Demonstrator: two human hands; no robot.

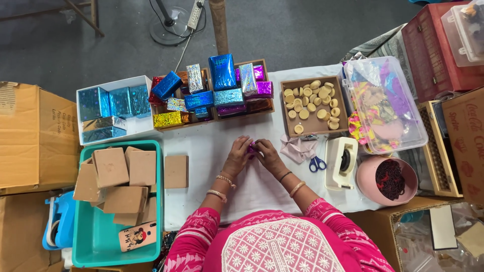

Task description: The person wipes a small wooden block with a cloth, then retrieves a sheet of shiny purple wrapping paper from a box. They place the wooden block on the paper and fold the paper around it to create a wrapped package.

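Both hands, left hand (238, 155) and right hand (268, 156), pinch the small purple foil-wrapped piece (251, 147) between them.

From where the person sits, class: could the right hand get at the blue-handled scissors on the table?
Probably yes. The right hand is busy on a small purple item, but the scissors lie just beside it on the white table, with nothing between them.
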